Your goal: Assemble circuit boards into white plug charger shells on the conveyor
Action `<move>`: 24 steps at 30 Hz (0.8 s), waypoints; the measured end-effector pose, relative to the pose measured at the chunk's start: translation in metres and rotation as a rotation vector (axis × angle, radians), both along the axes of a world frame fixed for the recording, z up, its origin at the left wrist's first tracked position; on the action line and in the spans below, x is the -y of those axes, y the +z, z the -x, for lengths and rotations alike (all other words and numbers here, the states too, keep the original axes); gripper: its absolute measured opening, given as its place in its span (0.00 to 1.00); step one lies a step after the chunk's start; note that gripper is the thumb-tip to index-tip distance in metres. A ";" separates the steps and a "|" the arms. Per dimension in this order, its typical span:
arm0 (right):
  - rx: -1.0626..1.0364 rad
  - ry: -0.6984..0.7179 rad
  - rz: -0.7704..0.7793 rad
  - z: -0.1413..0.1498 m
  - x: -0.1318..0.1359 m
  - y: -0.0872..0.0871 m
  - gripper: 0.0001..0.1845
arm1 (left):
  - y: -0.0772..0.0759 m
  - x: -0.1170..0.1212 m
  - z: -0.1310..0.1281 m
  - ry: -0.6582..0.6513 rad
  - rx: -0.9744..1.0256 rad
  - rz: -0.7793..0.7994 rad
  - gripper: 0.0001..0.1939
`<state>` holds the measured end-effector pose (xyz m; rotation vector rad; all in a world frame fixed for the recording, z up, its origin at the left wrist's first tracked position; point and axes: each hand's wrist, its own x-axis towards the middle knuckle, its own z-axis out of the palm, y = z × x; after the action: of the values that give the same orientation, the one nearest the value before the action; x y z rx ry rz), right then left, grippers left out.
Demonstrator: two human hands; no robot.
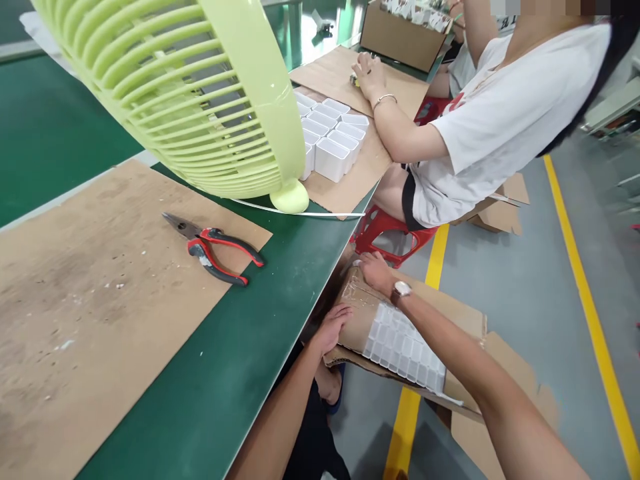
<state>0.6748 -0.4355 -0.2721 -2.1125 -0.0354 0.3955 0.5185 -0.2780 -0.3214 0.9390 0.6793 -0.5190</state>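
Note:
Below the table edge a cardboard box full of white plastic trays leans against the table side. My left hand grips the box's near edge, fingers curled on the cardboard. My right hand, with a wristwatch on the wrist, lies on the box's far top corner with fingers bent over it. Both arms reach down beside the green table.
Red-handled pliers lie on a brown cardboard sheet. A light green fan stands above. Several white containers sit further back. A person in a white shirt sits on a red stool. Yellow floor lines run alongside.

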 end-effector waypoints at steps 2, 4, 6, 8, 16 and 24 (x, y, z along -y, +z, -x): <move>-0.115 -0.089 -0.062 0.019 0.025 0.008 0.14 | 0.005 0.004 -0.013 -0.009 -0.009 0.015 0.18; -0.230 -0.193 -0.125 0.045 0.054 0.012 0.10 | 0.009 0.013 -0.031 -0.017 -0.019 0.034 0.16; -0.359 -0.319 -0.200 0.071 0.078 0.010 0.08 | 0.013 0.024 -0.053 -0.024 -0.043 0.048 0.17; -0.472 -0.461 -0.289 0.090 0.096 0.004 0.09 | 0.015 0.036 -0.072 -0.026 -0.083 0.052 0.18; -0.484 -1.020 -0.663 0.081 0.099 -0.031 0.17 | 0.015 0.075 -0.092 0.111 -0.190 0.007 0.18; -0.342 -1.133 -0.900 0.072 0.083 -0.033 0.18 | 0.012 0.088 -0.091 0.257 -0.220 -0.003 0.18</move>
<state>0.6030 -0.5187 -0.3055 -0.9119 0.9536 0.0054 0.6098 -0.3661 -0.3093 0.7886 0.9850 -0.3954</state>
